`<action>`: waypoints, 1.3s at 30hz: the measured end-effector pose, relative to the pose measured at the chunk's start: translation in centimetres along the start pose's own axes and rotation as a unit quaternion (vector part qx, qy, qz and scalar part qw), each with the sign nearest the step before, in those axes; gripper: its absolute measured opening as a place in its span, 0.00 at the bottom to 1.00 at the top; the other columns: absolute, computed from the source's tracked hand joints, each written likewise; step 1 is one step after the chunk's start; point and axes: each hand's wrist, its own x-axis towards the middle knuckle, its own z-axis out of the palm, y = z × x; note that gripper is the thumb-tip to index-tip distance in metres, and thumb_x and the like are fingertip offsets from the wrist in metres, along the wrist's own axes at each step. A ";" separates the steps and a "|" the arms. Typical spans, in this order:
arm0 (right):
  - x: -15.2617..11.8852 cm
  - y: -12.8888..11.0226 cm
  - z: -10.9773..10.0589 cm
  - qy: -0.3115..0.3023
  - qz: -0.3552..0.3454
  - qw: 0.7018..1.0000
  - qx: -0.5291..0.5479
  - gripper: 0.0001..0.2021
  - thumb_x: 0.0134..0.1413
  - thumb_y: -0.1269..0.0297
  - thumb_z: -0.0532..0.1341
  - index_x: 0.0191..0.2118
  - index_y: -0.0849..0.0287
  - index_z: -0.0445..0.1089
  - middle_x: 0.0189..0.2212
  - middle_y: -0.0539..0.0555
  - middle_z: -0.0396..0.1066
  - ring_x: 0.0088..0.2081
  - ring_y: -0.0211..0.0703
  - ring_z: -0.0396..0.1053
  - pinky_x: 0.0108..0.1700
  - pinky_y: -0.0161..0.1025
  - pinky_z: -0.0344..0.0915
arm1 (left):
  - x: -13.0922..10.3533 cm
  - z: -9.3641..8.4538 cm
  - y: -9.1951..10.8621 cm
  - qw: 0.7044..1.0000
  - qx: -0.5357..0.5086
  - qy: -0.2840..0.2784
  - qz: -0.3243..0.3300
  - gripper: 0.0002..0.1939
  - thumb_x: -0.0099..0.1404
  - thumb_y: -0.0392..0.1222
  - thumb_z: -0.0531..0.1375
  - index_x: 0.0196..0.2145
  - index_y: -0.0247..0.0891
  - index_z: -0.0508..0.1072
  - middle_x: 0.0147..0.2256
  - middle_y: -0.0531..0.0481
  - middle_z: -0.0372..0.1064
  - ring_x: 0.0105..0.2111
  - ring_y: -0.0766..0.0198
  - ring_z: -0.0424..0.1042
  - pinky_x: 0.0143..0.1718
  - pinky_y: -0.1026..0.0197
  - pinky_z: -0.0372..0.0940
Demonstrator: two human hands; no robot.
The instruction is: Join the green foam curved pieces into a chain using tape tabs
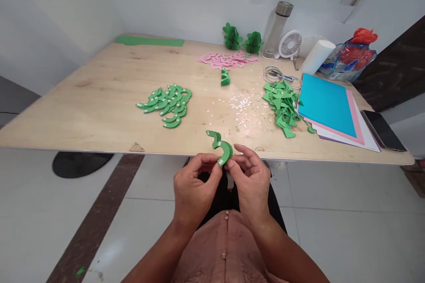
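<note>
Between my two hands, at the table's front edge, is a layered green paper cutout (pixel 225 152) with a wavy, 3-like outline and small white patches on it. My left hand (pixel 196 184) pinches its lower end between thumb and forefinger. From the other side, my right hand (pixel 251 181) grips the same lower end with thumb and fingertips, some of its fingers lifted. Farther left on the table lies a heap of green curved cutouts (pixel 171 101) with similar white patches. A small green folded stack (pixel 225 78) stands beyond my hands.
White paper bits (pixel 241 102) are scattered mid-table. Right of them lie green scraps (pixel 282 106), scissors (pixel 277 74), coloured sheets (pixel 328 104) and a phone (pixel 381 129). Pink cutouts (pixel 226 59), green paper trees (pixel 232 36), a bottle (pixel 278 26) and a fan (pixel 290 44) are at the back.
</note>
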 end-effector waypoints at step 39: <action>2.9 -1.8 -1.4 -0.075 -0.028 0.993 -0.083 0.22 0.45 0.73 0.61 0.50 0.57 0.66 0.26 0.48 0.71 0.31 0.38 0.68 0.40 0.38 0.64 | 5.6 -3.8 0.5 0.934 0.107 -0.107 0.323 0.11 0.60 0.34 0.58 0.41 0.39 0.71 0.45 0.45 0.71 0.50 0.55 0.66 0.53 0.50 0.58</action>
